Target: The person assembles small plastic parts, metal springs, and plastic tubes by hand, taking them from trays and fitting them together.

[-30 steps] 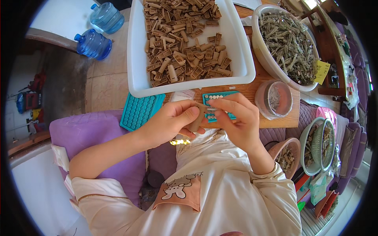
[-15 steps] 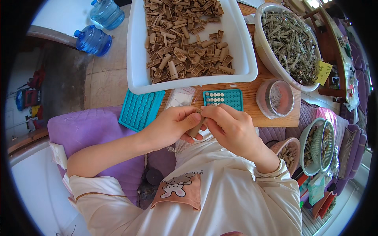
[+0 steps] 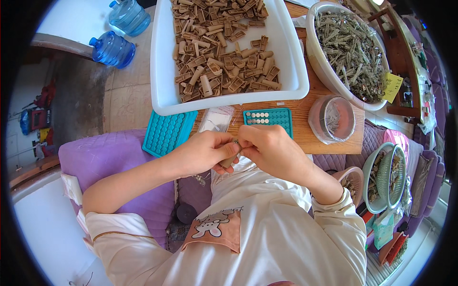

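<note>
A small tan-brown plastic casing (image 3: 229, 161) is in my left hand (image 3: 205, 148), closed around it with the thumb on top. At the casing's upper end, the fingers of my right hand (image 3: 272, 148) are pinched together and meet the left thumb. Whatever the right fingers pinch is too small and hidden to name. Just beyond the hands, a teal tray (image 3: 279, 119) holds several round white and silvery button-like pieces in its left part. Another teal tray with rows of round shapes (image 3: 167, 133) lies to the left, with clear plastic bags (image 3: 217, 118) between the two.
A big white tub (image 3: 229, 102) of loose brown casings stands ahead on the wooden table (image 3: 300, 128). Right of it are a round basin (image 3: 312, 52) heaped with thin clear-and-metallic parts and a bag-lined round container (image 3: 332, 119). Baskets (image 3: 377, 193) sit farther right; water jugs (image 3: 114, 49) stand far left.
Both hands have shifted slightly left with the brown casing. The right fingers have turned and curled in closer to its upper end. The view has moved a little.
</note>
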Available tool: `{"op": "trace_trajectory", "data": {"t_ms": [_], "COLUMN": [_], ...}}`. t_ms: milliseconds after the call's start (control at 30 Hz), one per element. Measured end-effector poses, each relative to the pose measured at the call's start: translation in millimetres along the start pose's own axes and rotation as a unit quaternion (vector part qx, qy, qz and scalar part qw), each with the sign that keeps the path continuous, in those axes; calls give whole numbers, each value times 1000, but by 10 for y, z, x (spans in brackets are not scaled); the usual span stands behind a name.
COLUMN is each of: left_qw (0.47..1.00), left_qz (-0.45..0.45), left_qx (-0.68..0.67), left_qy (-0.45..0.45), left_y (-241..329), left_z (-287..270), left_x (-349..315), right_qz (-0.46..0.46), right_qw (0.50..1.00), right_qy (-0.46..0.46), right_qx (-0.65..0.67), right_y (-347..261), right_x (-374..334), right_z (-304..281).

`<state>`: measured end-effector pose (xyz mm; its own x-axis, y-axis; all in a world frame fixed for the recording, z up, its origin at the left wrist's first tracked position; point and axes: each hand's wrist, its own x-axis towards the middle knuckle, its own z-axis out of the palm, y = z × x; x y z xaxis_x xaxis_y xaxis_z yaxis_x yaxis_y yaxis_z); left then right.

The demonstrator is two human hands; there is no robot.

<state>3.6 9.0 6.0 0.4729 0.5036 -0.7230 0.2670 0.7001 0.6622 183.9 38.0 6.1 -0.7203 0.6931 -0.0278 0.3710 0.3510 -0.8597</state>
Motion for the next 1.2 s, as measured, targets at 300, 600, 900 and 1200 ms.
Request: {"op": "trace_trajectory", "data": {"t_ms": [300,600,900,1200], "left_qw": [996,649,605,816], "left_qz": [-21,355,273,191], "left_qx": [-34,596,707,450], "left_qy": [-77,312,242,308], "left_y": [14,495,403,571], "left_z": [87,-361,-1183,-882], "left_x": [67,448,954,574], "right_qz": [-16,109,526,159], "right_qw": [998,908,796,862], "right_qy": [-43,383,159,385], "right_qx": [52,130,-255,-288], "right_y": [75,671,818,842], "right_x": [-151,-1224,-2703,-1249], "right_z": [-142,-472,-1068,-1480]}}
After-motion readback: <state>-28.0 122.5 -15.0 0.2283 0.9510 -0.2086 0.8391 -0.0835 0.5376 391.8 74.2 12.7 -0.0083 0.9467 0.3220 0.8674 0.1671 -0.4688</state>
